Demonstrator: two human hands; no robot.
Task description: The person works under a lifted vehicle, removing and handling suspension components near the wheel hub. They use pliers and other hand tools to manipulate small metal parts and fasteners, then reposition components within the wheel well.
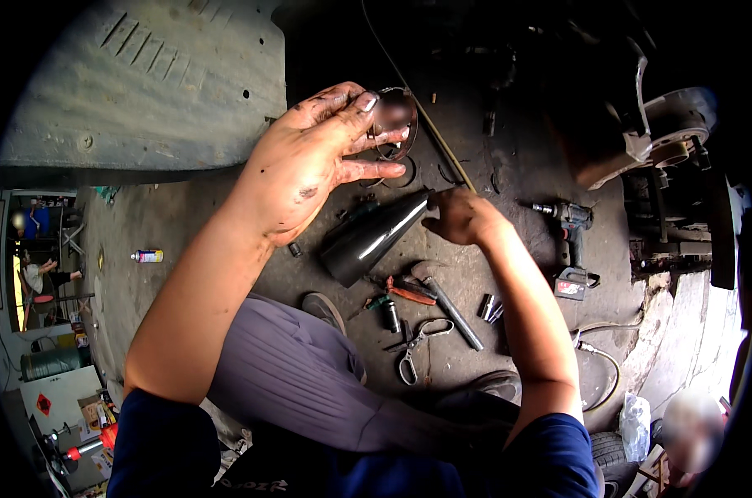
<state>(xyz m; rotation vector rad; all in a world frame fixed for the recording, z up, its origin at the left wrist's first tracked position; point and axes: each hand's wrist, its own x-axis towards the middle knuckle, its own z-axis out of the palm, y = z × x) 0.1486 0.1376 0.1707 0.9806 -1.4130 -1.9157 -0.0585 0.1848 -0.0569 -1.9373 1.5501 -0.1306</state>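
Our left hand pinched a thin, round, metal-looking ring, best done lightly; our right hand gripped a glossy black cone by its tip.

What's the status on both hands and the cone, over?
Left hand raised, holding thin ring. Right hand at narrow tip of black cone, grip unclear. Hammer and scissors on floor close by.

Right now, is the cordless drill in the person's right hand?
No, the cordless drill lies on the floor, apart from the right hand.
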